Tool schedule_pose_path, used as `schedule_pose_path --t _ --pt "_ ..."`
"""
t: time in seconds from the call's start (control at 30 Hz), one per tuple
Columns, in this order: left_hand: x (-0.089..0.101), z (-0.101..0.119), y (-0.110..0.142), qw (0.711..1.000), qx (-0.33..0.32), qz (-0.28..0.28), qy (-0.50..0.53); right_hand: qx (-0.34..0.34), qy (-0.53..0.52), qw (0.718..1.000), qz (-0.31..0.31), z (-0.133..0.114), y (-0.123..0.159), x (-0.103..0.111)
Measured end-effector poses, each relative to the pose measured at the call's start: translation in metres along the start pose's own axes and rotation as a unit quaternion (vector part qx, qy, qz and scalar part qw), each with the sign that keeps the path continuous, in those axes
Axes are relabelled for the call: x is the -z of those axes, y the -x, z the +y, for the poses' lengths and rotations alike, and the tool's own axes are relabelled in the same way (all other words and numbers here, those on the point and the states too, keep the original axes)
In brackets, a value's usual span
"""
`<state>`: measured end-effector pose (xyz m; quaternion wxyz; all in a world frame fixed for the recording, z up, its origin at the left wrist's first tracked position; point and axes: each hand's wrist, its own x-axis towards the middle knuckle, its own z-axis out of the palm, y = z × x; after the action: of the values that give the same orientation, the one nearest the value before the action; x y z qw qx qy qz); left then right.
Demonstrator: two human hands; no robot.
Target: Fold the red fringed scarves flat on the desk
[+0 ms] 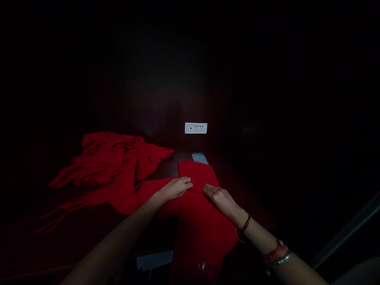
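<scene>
A red fringed scarf (204,221) lies partly folded over the front of the dark table, its fringed end hanging toward me. My left hand (177,187), with a ring on one finger, is at the left side of the folded part, its fingers bent and closed on the cloth. The left thumb is mostly hidden. On the right side of the fold, my right hand (220,198) rests with fingers stretched out flat on the scarf. Bracelets circle the right wrist and forearm.
A loose heap of red fabric (113,158) with fringe lies at the left. Behind the scarf is a blurred light-blue item (200,158). A white socket panel (196,128) is on the dark back wall. A pale sheet (154,260) shows below the table edge.
</scene>
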<state>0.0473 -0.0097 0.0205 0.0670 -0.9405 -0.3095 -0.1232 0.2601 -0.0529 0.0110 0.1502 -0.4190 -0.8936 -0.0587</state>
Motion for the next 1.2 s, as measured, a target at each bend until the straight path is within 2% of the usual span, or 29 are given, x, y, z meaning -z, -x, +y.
schedule_pose_path --t 0.1,0.2,0.27,0.33,0.43,0.5,0.53,0.6,0.67,0.7,0.8,1.0,1.2 --pt "0.0 -0.003 -0.001 0.997 0.015 0.002 0.07 0.002 -0.083 0.996 -0.018 0.006 0.002 -0.003" --pt "0.002 -0.008 -0.001 0.985 0.034 -0.026 0.165 0.0 -0.157 0.987 -0.032 0.01 0.005 -0.004" --pt "0.004 -0.01 0.001 0.972 0.041 -0.047 0.226 0.001 -0.184 0.982 -0.04 0.012 0.008 -0.002" --pt "0.005 -0.012 0.002 0.963 0.061 -0.043 0.258 0.005 -0.2 0.978 -0.056 0.012 0.009 0.005" --pt "0.0 -0.012 0.001 0.967 0.151 0.042 0.201 -0.02 -0.213 0.972 -0.092 0.012 -0.001 0.02" --pt "-0.006 -0.01 0.001 0.966 0.208 0.076 0.131 -0.064 -0.199 0.975 -0.072 0.011 -0.017 0.025" --pt "-0.009 -0.009 0.001 0.965 0.231 0.061 0.108 -0.087 -0.181 0.979 -0.046 0.01 -0.026 0.025" --pt "-0.015 -0.008 0.003 0.961 0.261 -0.018 0.091 -0.114 -0.136 0.984 -0.009 0.007 -0.045 0.018" --pt "-0.018 -0.009 0.005 0.952 0.276 -0.092 0.092 -0.13 -0.104 0.985 -0.045 0.006 -0.06 0.003" --pt "-0.018 -0.01 0.006 0.95 0.279 -0.11 0.091 -0.138 -0.094 0.983 -0.077 0.006 -0.066 -0.005" --pt "-0.019 -0.016 0.006 0.946 0.294 -0.114 0.073 -0.156 -0.075 0.975 -0.141 0.007 -0.074 -0.025" --pt "-0.023 -0.017 0.001 0.918 0.377 -0.121 0.02 -0.192 -0.043 0.967 -0.159 0.012 -0.077 -0.032" --pt "-0.021 -0.01 0.017 0.931 0.351 -0.1 -0.003 -0.207 -0.03 0.964 -0.164 0.012 -0.078 -0.032"
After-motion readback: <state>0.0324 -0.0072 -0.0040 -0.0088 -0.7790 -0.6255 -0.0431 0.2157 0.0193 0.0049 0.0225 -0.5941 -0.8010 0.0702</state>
